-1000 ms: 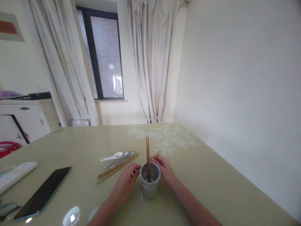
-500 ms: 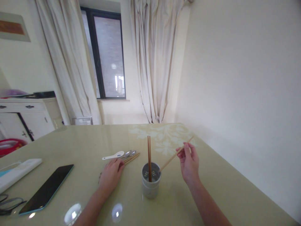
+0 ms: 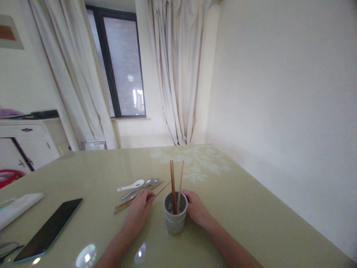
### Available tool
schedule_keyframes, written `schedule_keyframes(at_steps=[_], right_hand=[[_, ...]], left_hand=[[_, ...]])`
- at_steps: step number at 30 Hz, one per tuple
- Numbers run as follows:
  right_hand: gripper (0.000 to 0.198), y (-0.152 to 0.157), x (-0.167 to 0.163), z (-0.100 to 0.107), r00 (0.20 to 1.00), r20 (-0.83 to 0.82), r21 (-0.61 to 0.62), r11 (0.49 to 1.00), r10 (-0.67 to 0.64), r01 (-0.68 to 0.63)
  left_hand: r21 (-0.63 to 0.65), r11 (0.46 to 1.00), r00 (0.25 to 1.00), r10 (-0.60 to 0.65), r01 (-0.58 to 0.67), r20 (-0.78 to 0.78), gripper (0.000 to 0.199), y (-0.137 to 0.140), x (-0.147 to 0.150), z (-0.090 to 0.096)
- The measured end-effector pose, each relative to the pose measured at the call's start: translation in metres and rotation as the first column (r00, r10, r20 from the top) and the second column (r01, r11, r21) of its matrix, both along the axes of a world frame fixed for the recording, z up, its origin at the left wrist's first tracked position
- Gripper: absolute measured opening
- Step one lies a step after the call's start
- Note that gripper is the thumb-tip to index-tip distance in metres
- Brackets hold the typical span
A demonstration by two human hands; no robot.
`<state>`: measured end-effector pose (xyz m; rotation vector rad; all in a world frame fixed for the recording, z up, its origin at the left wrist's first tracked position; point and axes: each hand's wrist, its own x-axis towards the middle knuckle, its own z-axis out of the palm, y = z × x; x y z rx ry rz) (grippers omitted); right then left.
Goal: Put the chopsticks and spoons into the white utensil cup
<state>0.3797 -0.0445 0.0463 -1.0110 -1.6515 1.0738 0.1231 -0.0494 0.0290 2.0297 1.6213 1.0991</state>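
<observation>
A grey perforated cup [image 3: 174, 221] stands on the table in front of me. Three chopsticks stand upright in it: two dark ones [image 3: 172, 185] and a paler one [image 3: 181, 181]. My right hand [image 3: 196, 209] rests on the table against the cup's right side and holds nothing. My left hand [image 3: 138, 211] lies to the left of the cup, fingertips pinched on a loose chopstick [image 3: 163, 189] that points up and right toward the cup. More chopsticks [image 3: 124, 204] lie on the table under that hand.
A white ceramic spoon [image 3: 131, 185] and two metal spoons [image 3: 145, 185] lie beyond the left hand. A dark phone [image 3: 49, 230], a white flat object [image 3: 19, 209] and glasses [image 3: 6, 249] are at the left. A wall runs along the table's right edge [image 3: 279, 208].
My right hand dropped the pale chopstick into the cup and came down beside it. My left hand stayed on the loose chopsticks and has pinched one.
</observation>
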Motion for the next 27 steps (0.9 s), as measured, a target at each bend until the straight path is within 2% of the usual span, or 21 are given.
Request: schedule_keyframes(at_steps=[3, 6, 10, 13, 15, 16, 18, 20, 22, 24, 27], right_hand=[[0.027, 0.004, -0.005, -0.006, 0.997, -0.043, -0.029, 0.997, 0.064, -0.066], [0.031, 0.009, -0.005, -0.006, 0.989, -0.137, -0.08, 0.994, 0.064, -0.076], [0.043, 0.013, -0.005, -0.008, 0.979, -0.202, -0.126, 0.991, 0.017, -0.043], [0.048, 0.014, -0.004, -0.004, 0.96, -0.273, -0.131, 0.991, -0.06, 0.025], [0.048, 0.016, 0.004, 0.005, 0.906, -0.383, -0.105, 0.983, -0.18, 0.151], [0.048, 0.016, 0.01, 0.011, 0.854, -0.455, -0.088, 0.967, -0.254, 0.24], [0.048, 0.018, 0.029, 0.025, 0.71, -0.594, -0.058, 0.9, -0.379, 0.432], [0.047, 0.018, 0.051, 0.037, 0.578, -0.697, -0.061, 0.839, -0.424, 0.541], [0.045, 0.017, 0.068, 0.045, 0.499, -0.76, -0.074, 0.818, -0.416, 0.57], [0.044, 0.014, 0.075, 0.05, 0.483, -0.782, -0.07, 0.826, -0.394, 0.56], [0.044, 0.006, 0.067, 0.054, 0.56, -0.749, -0.033, 0.864, -0.355, 0.502]], left_hand=[[-0.026, 0.993, 0.987, -0.115, 0.119, 0.114, 0.028, -0.008, 0.015, 0.004], [-0.039, 0.977, 0.965, -0.201, 0.21, 0.168, 0.025, -0.015, 0.028, 0.008], [-0.009, 0.964, 0.942, -0.259, 0.267, 0.212, 0.022, -0.02, 0.034, 0.014], [0.035, 0.964, 0.939, -0.265, 0.264, 0.219, 0.026, -0.02, 0.033, 0.016], [0.067, 0.972, 0.945, -0.233, 0.224, 0.228, 0.031, -0.02, 0.032, 0.016], [0.079, 0.977, 0.948, -0.209, 0.196, 0.241, 0.034, -0.02, 0.032, 0.016], [0.079, 0.987, 0.947, -0.16, 0.143, 0.279, 0.039, -0.021, 0.032, 0.016], [0.056, 0.992, 0.94, -0.128, 0.117, 0.315, 0.043, -0.024, 0.035, 0.017], [0.026, 0.991, 0.933, -0.135, 0.134, 0.334, 0.046, -0.027, 0.038, 0.018], [0.0, 0.982, 0.921, -0.175, 0.186, 0.347, 0.048, -0.031, 0.041, 0.02], [-0.017, 0.961, 0.894, -0.249, 0.275, 0.373, 0.052, -0.037, 0.042, 0.021]])
